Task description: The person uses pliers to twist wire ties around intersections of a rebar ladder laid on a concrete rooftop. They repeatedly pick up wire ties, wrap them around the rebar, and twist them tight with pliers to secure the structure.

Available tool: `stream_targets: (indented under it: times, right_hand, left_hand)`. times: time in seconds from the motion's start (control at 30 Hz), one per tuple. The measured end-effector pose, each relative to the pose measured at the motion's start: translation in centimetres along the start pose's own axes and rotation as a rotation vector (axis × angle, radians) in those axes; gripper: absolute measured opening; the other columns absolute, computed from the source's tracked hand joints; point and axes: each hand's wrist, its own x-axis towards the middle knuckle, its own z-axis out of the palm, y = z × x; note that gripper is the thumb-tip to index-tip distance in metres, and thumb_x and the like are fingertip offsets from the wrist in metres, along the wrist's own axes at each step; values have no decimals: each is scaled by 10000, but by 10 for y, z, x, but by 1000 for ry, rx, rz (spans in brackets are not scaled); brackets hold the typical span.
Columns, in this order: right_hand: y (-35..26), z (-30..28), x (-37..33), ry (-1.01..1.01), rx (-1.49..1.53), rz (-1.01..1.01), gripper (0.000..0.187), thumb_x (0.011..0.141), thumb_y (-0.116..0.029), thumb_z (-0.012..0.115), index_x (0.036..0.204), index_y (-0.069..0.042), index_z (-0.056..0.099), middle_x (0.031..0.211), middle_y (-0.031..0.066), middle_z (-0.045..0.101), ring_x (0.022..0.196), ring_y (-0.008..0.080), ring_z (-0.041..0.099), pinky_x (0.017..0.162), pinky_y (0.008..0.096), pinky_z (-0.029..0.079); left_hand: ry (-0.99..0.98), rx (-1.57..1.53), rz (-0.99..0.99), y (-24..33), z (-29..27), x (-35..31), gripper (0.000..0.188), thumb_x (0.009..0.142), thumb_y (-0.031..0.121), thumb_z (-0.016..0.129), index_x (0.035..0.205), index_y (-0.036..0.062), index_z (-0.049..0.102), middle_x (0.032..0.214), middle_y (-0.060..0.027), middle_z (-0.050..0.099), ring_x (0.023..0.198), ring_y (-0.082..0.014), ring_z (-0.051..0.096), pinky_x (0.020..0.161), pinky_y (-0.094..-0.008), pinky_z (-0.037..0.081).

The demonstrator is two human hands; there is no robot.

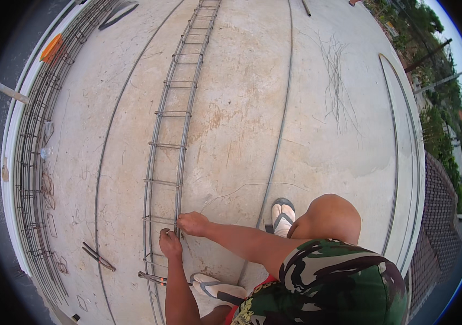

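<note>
Grey concrete floor [296, 108] spreads out wide, high up on a roof, with trees [437, 108] past the right edge. On the floor lies a long rebar cage [171, 130], like a thin metal ladder, running from the top of the view down to the person's hands. Both hands meet on the right-hand bar of the cage, near its lower end. The right hand [192, 223] is curled over the bar, fingers closed on it. The left hand [169, 244] sits just beside it, fingers bunched tight at the same spot; what it pinches is too small to tell. Just below the left hand, pliers [152, 278] lie on the floor. Two feet in sandals [282, 215] stand beside the cage. Another long cage [33, 162] lies well apart, along the left edge. Loose thin wires [337, 81] lie far to the right.
</note>
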Motion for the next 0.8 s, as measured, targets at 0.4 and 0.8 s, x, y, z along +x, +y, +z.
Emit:
stream_targets:
  times: [0.4,0.8]
  right_hand:
    - [3,4,-5,67,-10,-9,112,793,-146,564,799,-48,620,857,118,598,814,319,634,701,436,521]
    - [6,5,-6,75,12,1,125,812,-147,559,818,-39,620,855,125,596,811,324,633,688,442,518]
  left_hand:
    - [-815,-580,-570,-11,-14,44,338,930,307,387,999,43,585,878,-94,595,719,-223,572,615,-385,477]
    - [-469,-513,-202,9,-15,49,100,895,117,583,904,18,569,718,-36,553,620,-127,521,543,-282,417]
